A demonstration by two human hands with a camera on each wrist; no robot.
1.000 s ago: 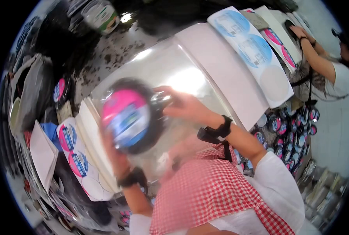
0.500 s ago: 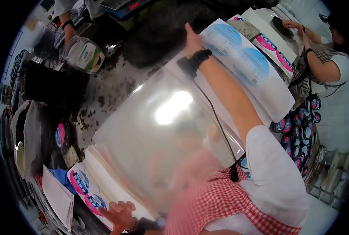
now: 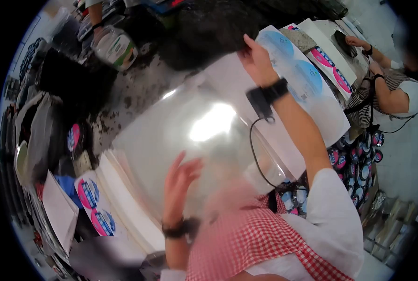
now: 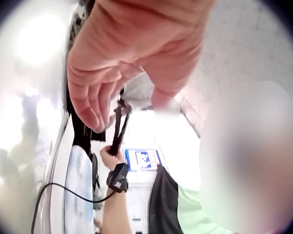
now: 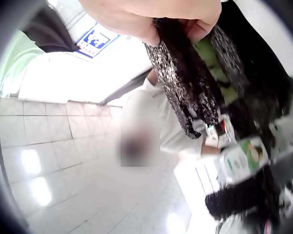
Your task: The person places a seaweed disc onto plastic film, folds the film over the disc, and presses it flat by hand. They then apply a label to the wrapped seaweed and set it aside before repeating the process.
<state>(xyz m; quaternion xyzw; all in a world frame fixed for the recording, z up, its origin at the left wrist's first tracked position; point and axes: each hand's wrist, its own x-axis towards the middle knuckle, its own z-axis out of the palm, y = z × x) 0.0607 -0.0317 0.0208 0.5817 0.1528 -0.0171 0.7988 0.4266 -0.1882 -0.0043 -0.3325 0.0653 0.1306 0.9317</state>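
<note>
Black flaky strip [image 5: 185, 73]: seemed brittle, light, best edge-held
Right hand [image 3: 259, 62]: pinched it past clear plastic sheet [image 3: 160, 129]
Left hand [image 3: 180, 180]: hung loose

white short sleeves [image 3: 335, 201], red-and-white gingham apron [image 3: 251, 239] in small checks, black strap [image 3: 273, 203] near its upper edge, black band [image 3: 278, 89] with a boxy black unit [image 3: 258, 103] on the right wrist, thin black cable [image 3: 251, 147] looping from it, dark band [image 3: 175, 231] on the left wrist

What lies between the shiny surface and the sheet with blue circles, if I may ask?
In the head view, a plain pale sheet, partly hidden by the right hand and forearm, lies between the shiny surface and the sheet with blue circles.
</note>
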